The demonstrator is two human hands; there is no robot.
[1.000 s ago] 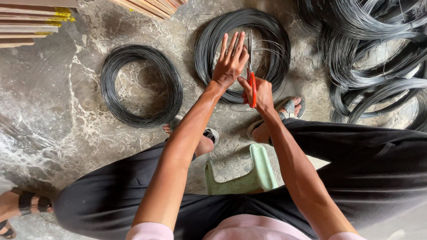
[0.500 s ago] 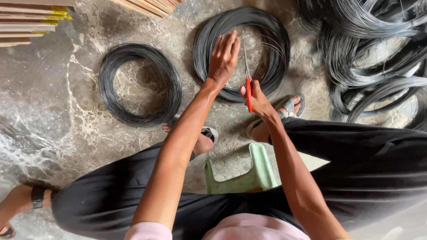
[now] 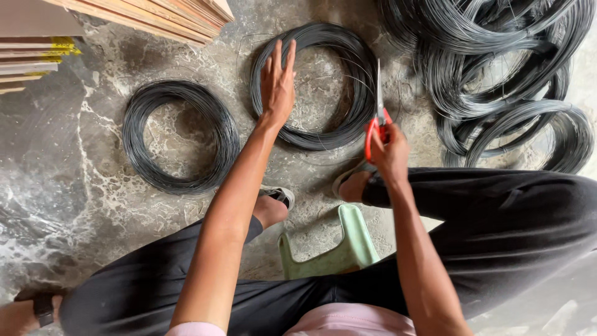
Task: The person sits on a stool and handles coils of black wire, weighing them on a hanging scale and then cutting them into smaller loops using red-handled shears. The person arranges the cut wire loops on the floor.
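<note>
Red-handled scissors (image 3: pixel 378 118) are pointing blades-up, right hand (image 3: pixel 390 155) gripping them over the coil's right rim | left hand (image 3: pixel 277 87) is lying flat, fingers together, on the middle wire coil (image 3: pixel 348 56) | coil is lying on the stone floor (image 3: pixel 74 186) between a smaller coil (image 3: pixel 143 106) and a loose wire heap (image 3: pixel 497 56)

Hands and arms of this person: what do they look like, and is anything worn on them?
Both the left hand and the right hand are bare, without gloves. No rings, watch or bracelet show on them. Both forearms are uncovered right up to the bottom edge of the picture. There the pale pink short sleeves of a top just begin.
</note>
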